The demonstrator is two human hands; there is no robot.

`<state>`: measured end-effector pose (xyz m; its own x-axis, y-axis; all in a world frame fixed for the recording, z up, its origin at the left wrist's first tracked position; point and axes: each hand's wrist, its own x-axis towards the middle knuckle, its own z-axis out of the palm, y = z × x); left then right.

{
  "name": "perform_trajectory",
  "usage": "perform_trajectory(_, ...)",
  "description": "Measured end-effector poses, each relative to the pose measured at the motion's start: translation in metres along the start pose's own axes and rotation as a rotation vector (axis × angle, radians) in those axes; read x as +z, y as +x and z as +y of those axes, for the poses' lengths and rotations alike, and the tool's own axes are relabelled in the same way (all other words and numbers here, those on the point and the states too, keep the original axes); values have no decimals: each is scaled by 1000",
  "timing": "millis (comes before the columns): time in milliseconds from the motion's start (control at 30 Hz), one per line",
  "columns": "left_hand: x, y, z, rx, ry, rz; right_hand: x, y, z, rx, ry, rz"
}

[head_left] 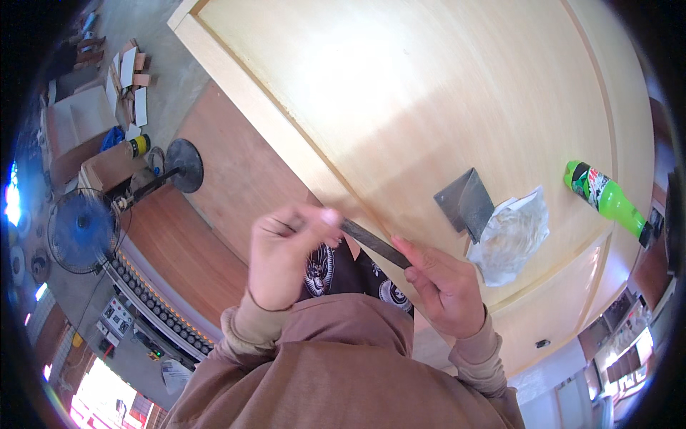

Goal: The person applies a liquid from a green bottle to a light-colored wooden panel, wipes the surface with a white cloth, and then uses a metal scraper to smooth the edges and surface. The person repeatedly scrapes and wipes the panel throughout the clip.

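A narrow, dark grey flat strip (375, 244) is held in front of my body, slanting down to the right. My left hand (282, 247), slightly blurred, has its thumb and curled fingers at the strip's upper left end. The lower right end is pinched between the thumb and fingers of my right hand (446, 289). Beyond my right hand, thin dark grey flat pieces (466, 202) lie overlapping on a pale wooden panel (429, 93). A crumpled, whitish plastic bag (511, 239) with something brownish inside touches them.
A green plastic bottle (607, 196) lies on its side at the right. The panel has a raised wooden edge (264, 107). On the left stand a pedestal fan (84, 230) and a round black base (184, 166). A curved roller track (153, 300) runs at lower left; boards and boxes lie farther back.
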<state>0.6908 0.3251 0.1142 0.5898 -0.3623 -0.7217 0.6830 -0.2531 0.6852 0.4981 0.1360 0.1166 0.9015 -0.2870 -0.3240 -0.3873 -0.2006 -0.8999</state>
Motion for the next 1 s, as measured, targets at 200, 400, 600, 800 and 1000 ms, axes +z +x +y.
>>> perform_trajectory(200, -34, 27, 2, 251, 152, 415, -1, 4, 10, 39, -95, 64)
perform_trajectory(400, -16, 14, -28, 909, 1079, 137, -1, 8, 14, 127, -49, -23)
perform_trajectory(600, -3, 17, -19, 680, 1158, -298, -4, 14, 20, 147, -70, -111)
perform_trajectory(800, -2, 30, -9, 684, 1273, -355, -1, 17, 23, 156, -42, -164)
perform_trajectory(1000, -5, 35, -10, 704, 1220, -357, -2, 21, 25, 175, 4, -196)
